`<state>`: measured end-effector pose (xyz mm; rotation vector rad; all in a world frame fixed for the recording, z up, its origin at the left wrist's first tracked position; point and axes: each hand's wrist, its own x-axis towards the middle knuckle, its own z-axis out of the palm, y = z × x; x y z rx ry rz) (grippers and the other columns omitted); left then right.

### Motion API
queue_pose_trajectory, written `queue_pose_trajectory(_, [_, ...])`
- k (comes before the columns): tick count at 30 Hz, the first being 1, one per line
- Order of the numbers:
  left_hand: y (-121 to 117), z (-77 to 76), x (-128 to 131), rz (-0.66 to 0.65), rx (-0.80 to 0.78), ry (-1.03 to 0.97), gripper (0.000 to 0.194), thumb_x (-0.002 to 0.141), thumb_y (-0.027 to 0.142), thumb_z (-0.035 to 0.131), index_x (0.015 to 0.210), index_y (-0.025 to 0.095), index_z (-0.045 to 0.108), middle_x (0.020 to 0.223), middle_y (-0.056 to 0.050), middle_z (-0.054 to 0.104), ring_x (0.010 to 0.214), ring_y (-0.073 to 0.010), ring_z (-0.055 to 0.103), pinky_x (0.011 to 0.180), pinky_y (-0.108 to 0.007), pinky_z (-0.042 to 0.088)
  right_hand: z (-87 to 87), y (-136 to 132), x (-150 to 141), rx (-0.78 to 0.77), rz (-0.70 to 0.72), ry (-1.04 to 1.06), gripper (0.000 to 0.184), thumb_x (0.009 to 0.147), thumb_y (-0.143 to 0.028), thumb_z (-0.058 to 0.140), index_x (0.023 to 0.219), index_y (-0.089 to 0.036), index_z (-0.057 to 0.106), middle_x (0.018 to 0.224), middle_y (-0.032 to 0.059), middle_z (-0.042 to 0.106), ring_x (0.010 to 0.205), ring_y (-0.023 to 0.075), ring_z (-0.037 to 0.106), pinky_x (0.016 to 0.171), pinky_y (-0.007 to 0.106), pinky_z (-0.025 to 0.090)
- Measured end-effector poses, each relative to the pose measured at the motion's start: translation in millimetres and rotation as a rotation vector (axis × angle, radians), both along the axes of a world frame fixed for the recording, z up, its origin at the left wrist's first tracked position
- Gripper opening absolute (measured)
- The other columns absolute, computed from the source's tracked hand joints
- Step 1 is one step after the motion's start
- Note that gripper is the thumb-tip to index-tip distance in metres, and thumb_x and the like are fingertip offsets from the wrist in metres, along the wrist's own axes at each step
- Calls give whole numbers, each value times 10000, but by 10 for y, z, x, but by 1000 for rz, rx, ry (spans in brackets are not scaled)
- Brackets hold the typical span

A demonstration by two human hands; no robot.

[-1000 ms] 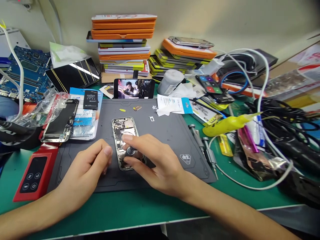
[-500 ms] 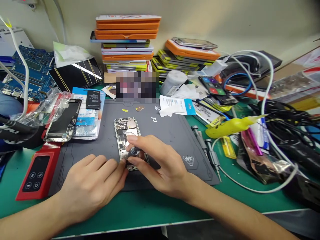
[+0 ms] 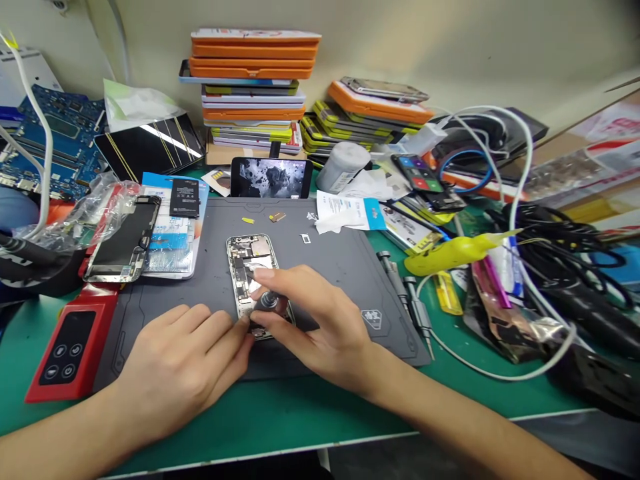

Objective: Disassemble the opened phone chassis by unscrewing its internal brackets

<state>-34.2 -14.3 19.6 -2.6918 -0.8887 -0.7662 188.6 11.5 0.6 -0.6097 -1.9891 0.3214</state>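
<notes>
An opened phone (image 3: 245, 277), its inner boards bare, lies on the grey mat (image 3: 330, 287). My right hand (image 3: 320, 327) is over its lower half, thumb and fingers closed around a short dark screwdriver (image 3: 269, 301) whose tip is hidden. My left hand (image 3: 190, 360) rests beside it with curled fingers, the fingertips pressed at the phone's lower left edge; its thumb is mostly hidden. A small card tray (image 3: 305, 239) and little yellow and copper-coloured pieces (image 3: 277, 217) lie on the mat beyond the phone.
Left are a detached screen (image 3: 123, 240), a black battery (image 3: 185, 197) and a red device (image 3: 65, 353). A phone (image 3: 271, 178) showing a picture stands at the back, before stacked orange cases (image 3: 255, 67). Right are screwdrivers (image 3: 419, 310), a yellow tool (image 3: 450, 257) and cables (image 3: 545, 267).
My view has shifted slightly. Both hands keep nearly the same pose at the opened phone, with the screwdriver still in my right hand.
</notes>
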Motion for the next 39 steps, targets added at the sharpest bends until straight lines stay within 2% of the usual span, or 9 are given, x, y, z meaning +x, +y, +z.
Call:
queue_pose_trajectory(4, [7, -4, -4, -11, -5, -9, 199, 1065, 156, 605, 900, 159, 718, 763, -10, 724, 650, -193, 622, 583, -383, 422, -2, 2, -2, 4, -9, -31, 560, 998, -69, 685, 1516, -219, 534, 1078, 60, 787, 827, 177, 698, 708, 305, 627])
queue_pose_trajectory(7, [4, -7, -2, -2, -5, 15, 198, 1071, 161, 605, 923, 144, 736, 785, -22, 740, 658, -198, 643, 596, -380, 427, 1, -33, 2, -20, 21, 39, 603, 995, -49, 677, 1544, -231, 505, 1178, 87, 778, 911, 185, 738, 756, 322, 650])
queue_pose_trajectory(9, [7, -2, -4, 3, -13, 23, 213, 1084, 169, 588, 957, 130, 755, 810, -31, 755, 653, -193, 650, 607, -373, 442, 20, -59, 7, -159, 32, 201, 610, 1013, -66, 663, 1546, -305, 487, 1172, 59, 762, 932, 178, 753, 738, 311, 660])
queue_pose_trajectory(12, [27, 6, -25, -5, -114, -41, 241, 1110, 200, 565, 1011, 130, 773, 890, -35, 785, 696, -172, 691, 670, -340, 498, 69, -59, 30, -523, 37, 517, 539, 1052, -166, 651, 1503, -396, 465, 1067, 1, 737, 732, 131, 708, 600, 265, 643])
queue_pose_trajectory(15, [49, 10, -53, -23, -324, -179, 216, 1113, 233, 588, 1056, 168, 786, 955, -3, 796, 782, -128, 738, 750, -259, 542, 103, -8, 70, -800, 99, 682, 508, 1052, -257, 679, 1475, -391, 432, 1016, -24, 744, 599, 108, 667, 567, 274, 651])
queue_pose_trajectory(18, [65, 24, -55, -24, -649, -375, 142, 1066, 215, 675, 1075, 220, 817, 953, 35, 797, 797, -80, 749, 751, -158, 554, 114, 23, 89, -913, 163, 733, 572, 1030, -274, 716, 1491, -383, 396, 1002, -40, 755, 599, 104, 698, 600, 275, 657])
queue_pose_trajectory(21, [78, 61, -26, 22, -1011, -570, 169, 1020, 188, 719, 1077, 265, 857, 843, 58, 778, 626, -43, 687, 611, -106, 532, 127, -13, 65, -930, 198, 743, 594, 1035, -269, 707, 1519, -383, 383, 1025, -36, 759, 632, 110, 735, 640, 288, 667])
queue_pose_trajectory(24, [85, 94, 9, 47, -1206, -670, 218, 993, 179, 709, 1086, 283, 876, 807, 43, 776, 581, -42, 657, 566, -96, 526, 141, -71, 28, -914, 186, 737, 541, 1044, -264, 692, 1497, -369, 416, 1066, -17, 767, 698, 132, 771, 718, 329, 697])
queue_pose_trajectory(39, [103, 67, -3, 76, -1260, -651, 193, 987, 260, 747, 1112, 322, 882, 816, 21, 777, 652, -70, 654, 605, -123, 511, 146, -187, -14, -871, 142, 665, 448, 1085, -285, 633, 1466, -372, 414, 1051, 0, 723, 759, 143, 748, 752, 362, 725])
